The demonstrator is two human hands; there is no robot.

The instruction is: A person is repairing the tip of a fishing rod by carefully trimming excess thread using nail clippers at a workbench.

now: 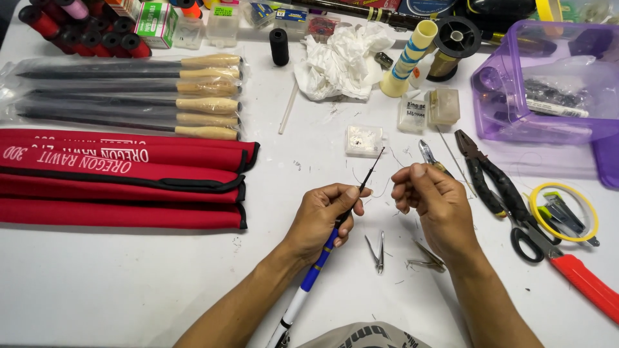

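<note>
My left hand (324,216) grips a thin fishing rod section (316,269) with a blue and white lower part; its dark slender tip (372,169) points up and right over the white table (129,283). My right hand (431,200) is closed just right of the tip, fingers pinched together, seemingly on a fine thread that is too thin to make out. Small metal rod guides (378,250) lie on the table between my forearms, with more metal guides (425,261) under my right wrist.
Red fabric rod sleeves (122,180) and bagged rod blanks with cork handles (129,96) lie at left. Pliers (485,177), red-handled scissors (567,261), a yellow ring (564,211), a purple plastic box (548,84), crumpled tissue (342,58), thread spools (278,46) and small clear cases (364,140) surround the hands.
</note>
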